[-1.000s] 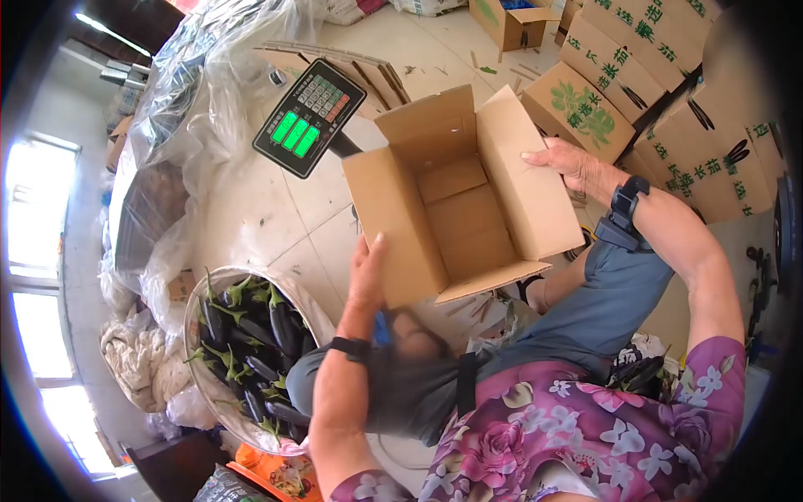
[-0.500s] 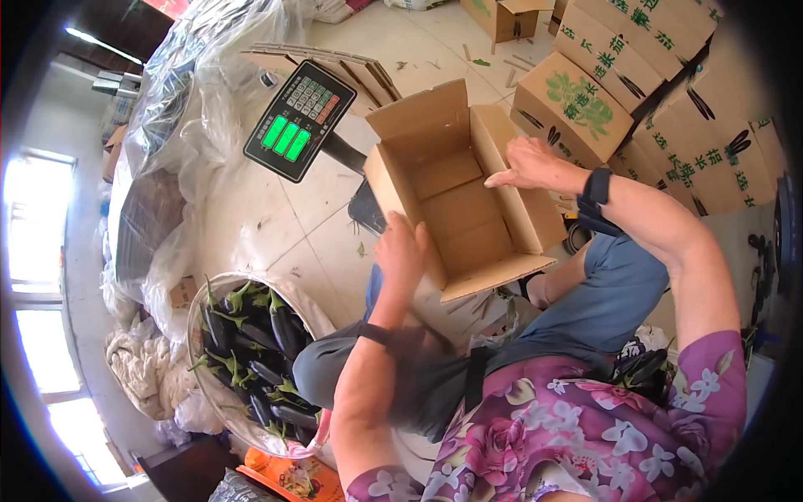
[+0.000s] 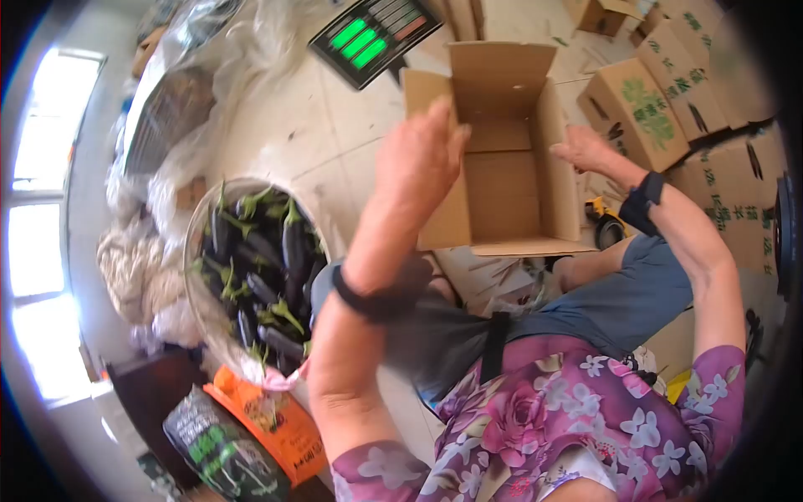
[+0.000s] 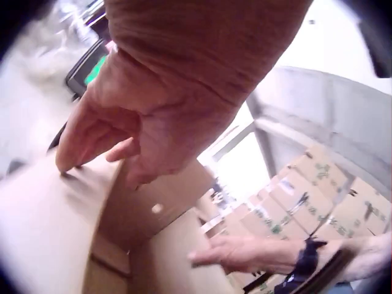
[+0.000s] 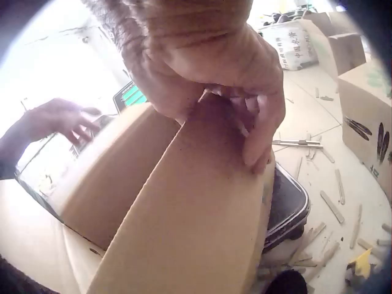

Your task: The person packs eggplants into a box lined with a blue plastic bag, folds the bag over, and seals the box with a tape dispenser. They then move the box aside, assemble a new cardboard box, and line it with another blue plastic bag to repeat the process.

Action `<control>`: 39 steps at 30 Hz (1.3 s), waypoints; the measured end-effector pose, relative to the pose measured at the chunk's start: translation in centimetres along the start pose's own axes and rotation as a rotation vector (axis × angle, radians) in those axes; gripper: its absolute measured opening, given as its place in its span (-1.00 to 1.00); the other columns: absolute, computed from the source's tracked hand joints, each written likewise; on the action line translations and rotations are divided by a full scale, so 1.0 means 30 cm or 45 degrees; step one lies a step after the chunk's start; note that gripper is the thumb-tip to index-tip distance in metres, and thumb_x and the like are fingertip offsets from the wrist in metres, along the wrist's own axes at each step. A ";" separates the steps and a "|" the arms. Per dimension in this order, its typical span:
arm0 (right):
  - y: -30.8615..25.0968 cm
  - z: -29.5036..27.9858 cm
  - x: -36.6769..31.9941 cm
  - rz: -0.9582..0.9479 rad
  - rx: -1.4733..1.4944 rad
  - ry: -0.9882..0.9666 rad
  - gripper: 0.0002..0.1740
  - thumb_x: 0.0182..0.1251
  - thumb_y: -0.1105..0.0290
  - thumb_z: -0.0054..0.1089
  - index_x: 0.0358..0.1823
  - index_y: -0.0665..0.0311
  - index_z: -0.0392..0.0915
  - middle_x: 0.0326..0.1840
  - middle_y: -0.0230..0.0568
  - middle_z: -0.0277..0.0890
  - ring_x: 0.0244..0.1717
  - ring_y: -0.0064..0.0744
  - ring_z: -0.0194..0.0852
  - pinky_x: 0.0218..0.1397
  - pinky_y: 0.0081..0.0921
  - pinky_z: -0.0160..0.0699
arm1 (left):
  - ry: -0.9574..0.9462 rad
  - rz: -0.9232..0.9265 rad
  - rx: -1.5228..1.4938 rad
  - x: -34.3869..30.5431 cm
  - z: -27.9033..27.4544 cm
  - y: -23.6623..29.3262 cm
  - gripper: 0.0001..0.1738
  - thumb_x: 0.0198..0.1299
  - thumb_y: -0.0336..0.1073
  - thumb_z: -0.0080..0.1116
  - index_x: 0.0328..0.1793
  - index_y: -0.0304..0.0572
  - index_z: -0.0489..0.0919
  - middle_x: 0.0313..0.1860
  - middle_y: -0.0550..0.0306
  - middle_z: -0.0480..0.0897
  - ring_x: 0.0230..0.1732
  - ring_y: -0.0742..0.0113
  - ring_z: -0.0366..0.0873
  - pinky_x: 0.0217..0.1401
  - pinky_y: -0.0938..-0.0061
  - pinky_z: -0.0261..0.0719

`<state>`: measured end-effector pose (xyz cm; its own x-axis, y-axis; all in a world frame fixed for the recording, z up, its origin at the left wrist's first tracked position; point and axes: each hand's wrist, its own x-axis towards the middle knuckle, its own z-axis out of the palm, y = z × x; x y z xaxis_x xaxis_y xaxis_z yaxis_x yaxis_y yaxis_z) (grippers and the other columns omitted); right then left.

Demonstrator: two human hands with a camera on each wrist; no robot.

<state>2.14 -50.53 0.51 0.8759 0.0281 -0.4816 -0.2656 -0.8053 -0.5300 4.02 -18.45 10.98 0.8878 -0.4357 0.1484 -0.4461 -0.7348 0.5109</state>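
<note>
A cardboard box [image 3: 506, 197] with its flaps up stands in front of me, its inside bare. My right hand [image 3: 585, 152] grips the top edge of the right flap [image 5: 184, 202], thumb on one face and fingers on the other. Over the left flap [image 3: 443, 209] is my left hand [image 3: 422, 155], blurred, its fingers loosely bent. The left wrist view shows its fingertips right at the flap's face. In the right wrist view, a dark scale platform [image 5: 288, 205] shows below the box; the scale display [image 3: 368, 38] glows green behind it.
A lined basket of eggplants [image 3: 194, 293] stands to the left by my knee. Printed cartons [image 3: 640, 109] are stacked at the right, near a yellow tape dispenser [image 3: 604, 219]. Orange [image 3: 276, 418] and dark green bags [image 3: 222, 448] lie at the lower left. Scraps litter the floor.
The box was held tilted in both hands a second ago and now stands more upright at the scale. My left hand has risen from its side to the left flap. The head view has shifted.
</note>
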 end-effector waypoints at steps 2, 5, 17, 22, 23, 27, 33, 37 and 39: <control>-0.064 -0.016 -0.027 -0.010 -0.098 -0.016 -0.42 0.32 -0.03 0.23 -0.38 0.50 0.54 -0.58 -0.01 0.57 -0.59 -0.27 0.65 -0.54 -0.36 0.66 | 0.047 -0.139 -0.549 -0.047 -0.284 0.067 -0.60 0.40 -0.18 0.14 0.26 -0.21 0.56 -0.11 -0.09 0.74 -0.16 0.16 0.71 -0.13 0.36 0.65; -0.103 -0.006 -0.031 -0.076 -0.296 -0.063 -0.39 0.30 -0.10 0.23 -0.33 0.48 0.59 -0.55 -0.03 0.59 -0.55 -0.26 0.66 -0.51 -0.32 0.67 | 0.172 -0.399 -0.702 -0.270 -0.450 -0.034 -0.57 0.44 -0.19 0.11 0.33 -0.27 0.55 -0.04 0.02 0.75 -0.06 0.38 0.71 -0.10 0.53 0.64; -0.236 -0.195 -0.137 0.020 -0.177 -0.284 -0.60 0.39 0.19 0.14 -0.17 0.50 0.59 -0.49 -0.27 0.49 -0.53 -0.50 0.58 -0.60 -0.54 0.50 | 0.027 -1.130 -0.035 -1.378 0.469 -0.632 -0.61 0.15 -0.27 0.26 0.08 -0.31 0.64 -0.29 -0.08 0.73 -0.26 -0.05 0.69 -0.14 0.19 0.61; -0.334 -0.146 -0.213 0.016 -0.199 -0.319 -0.57 0.39 0.20 0.16 -0.04 0.52 0.57 -0.40 -0.23 0.53 -0.45 -0.49 0.59 -0.56 -0.55 0.53 | 0.236 -1.205 -0.032 -1.237 0.622 -0.607 -0.61 0.07 -0.20 0.30 0.03 -0.18 0.66 -0.19 -0.13 0.66 -0.05 -0.21 0.60 0.03 0.07 0.55; -0.344 -0.135 -0.223 -0.011 -0.175 -0.309 -0.55 0.38 0.19 0.16 0.01 0.53 0.56 -0.38 -0.22 0.54 -0.42 -0.50 0.60 -0.55 -0.55 0.54 | 0.304 -1.198 -0.003 -1.213 0.644 -0.610 -0.64 0.07 -0.20 0.30 -0.01 -0.16 0.67 -0.18 -0.13 0.63 -0.01 -0.19 0.57 0.07 0.07 0.53; -0.394 -0.104 -0.277 -0.015 -0.159 -0.355 -0.48 0.37 0.16 0.19 0.09 0.52 0.54 -0.35 -0.24 0.55 -0.39 -0.55 0.56 -0.47 -0.56 0.56 | 0.150 -1.258 -0.017 -1.173 0.712 -0.646 -0.71 0.11 -0.21 0.26 -0.08 -0.16 0.65 -0.21 -0.14 0.61 -0.04 -0.19 0.57 0.04 0.05 0.53; -0.371 -0.121 -0.312 0.014 -0.111 -0.305 -0.48 0.36 0.15 0.17 0.11 0.49 0.53 -0.36 -0.28 0.55 -0.40 -0.57 0.55 -0.43 -0.58 0.54 | -0.422 -1.161 -0.228 -1.182 0.659 -0.638 -0.79 0.17 -0.28 0.27 -0.15 -0.22 0.57 -0.13 -0.21 0.55 -0.03 -0.23 0.56 0.02 -0.01 0.50; -0.385 -0.098 -0.316 0.015 -0.086 -0.335 -0.49 0.37 0.17 0.17 0.14 0.49 0.53 -0.32 -0.26 0.59 -0.36 -0.56 0.59 -0.38 -0.60 0.57 | 0.015 -0.971 -0.292 -1.100 0.648 -0.629 -0.70 0.13 -0.23 0.33 -0.03 -0.13 0.60 -0.05 -0.20 0.57 0.03 -0.21 0.55 0.02 -0.03 0.51; -0.398 -0.074 -0.314 -0.012 -0.062 -0.339 -0.49 0.37 0.17 0.18 0.14 0.49 0.53 -0.32 -0.26 0.60 -0.34 -0.56 0.60 -0.34 -0.59 0.58 | 0.418 -0.936 -0.275 -0.998 0.678 -0.660 -0.66 0.12 -0.20 0.35 0.02 -0.08 0.60 -0.02 -0.19 0.57 0.04 -0.19 0.54 0.01 -0.03 0.52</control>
<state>-2.05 -42.49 12.94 0.7399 0.1848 -0.6468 -0.2328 -0.8317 -0.5040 -16.05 -1.42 -20.81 0.9472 0.3143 -0.0639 0.2617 -0.6423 0.7204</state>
